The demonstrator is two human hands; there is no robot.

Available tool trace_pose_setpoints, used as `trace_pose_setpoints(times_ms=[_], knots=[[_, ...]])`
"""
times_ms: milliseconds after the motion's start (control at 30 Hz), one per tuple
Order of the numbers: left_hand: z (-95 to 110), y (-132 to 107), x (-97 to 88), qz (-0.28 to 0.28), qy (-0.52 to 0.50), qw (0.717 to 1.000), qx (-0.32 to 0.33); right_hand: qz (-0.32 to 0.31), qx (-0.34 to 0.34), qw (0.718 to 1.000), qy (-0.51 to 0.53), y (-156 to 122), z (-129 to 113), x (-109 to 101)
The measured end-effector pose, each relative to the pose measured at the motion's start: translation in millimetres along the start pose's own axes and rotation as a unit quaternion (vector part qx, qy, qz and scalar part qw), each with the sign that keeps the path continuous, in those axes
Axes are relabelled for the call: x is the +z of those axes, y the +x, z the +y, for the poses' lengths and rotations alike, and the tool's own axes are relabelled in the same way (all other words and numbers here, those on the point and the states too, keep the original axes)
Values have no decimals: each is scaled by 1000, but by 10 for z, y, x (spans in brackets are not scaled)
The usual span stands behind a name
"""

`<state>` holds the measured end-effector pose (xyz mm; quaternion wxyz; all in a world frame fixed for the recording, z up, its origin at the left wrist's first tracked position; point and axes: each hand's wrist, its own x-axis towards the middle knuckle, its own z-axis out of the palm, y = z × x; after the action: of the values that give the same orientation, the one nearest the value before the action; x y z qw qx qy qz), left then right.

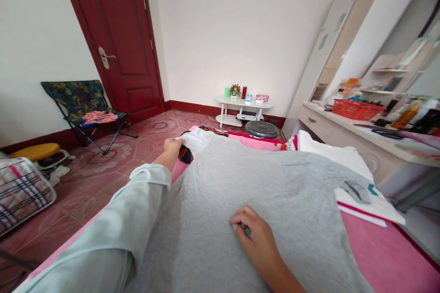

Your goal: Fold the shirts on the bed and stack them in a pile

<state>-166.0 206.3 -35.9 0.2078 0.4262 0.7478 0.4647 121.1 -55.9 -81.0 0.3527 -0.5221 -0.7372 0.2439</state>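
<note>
A grey T-shirt lies spread over a pink-covered surface. Its left sleeve, paler than the body, reaches toward the far left edge. My left hand is closed on the end of that sleeve, with the arm stretched forward. Over the middle of the shirt is my right hand, its fingers curled in and thumb against them, nothing visible in it. The cloth around it lies smooth. Under the right side of the shirt, folded white clothes show. Dark patterned cloth peeks out beside the left sleeve.
A folding chair with an orange cloth stands by the red door. Ahead is a small white table with a plant and cans. On the right, a dresser holds a red basket and bottles.
</note>
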Motion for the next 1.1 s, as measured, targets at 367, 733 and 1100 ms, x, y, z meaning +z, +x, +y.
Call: trace_pose_setpoints(times_ms=[367, 733, 1100], knots=[[920, -440, 657, -41, -36, 981, 186, 11, -5, 1000, 5, -24, -1, 12], [663, -1943, 1195, -508, -91, 767, 381, 11, -13, 998, 63, -44, -22, -53], [-231, -1721, -973, -347, 240, 853, 308, 92, 73, 990, 83, -2, 175, 6]])
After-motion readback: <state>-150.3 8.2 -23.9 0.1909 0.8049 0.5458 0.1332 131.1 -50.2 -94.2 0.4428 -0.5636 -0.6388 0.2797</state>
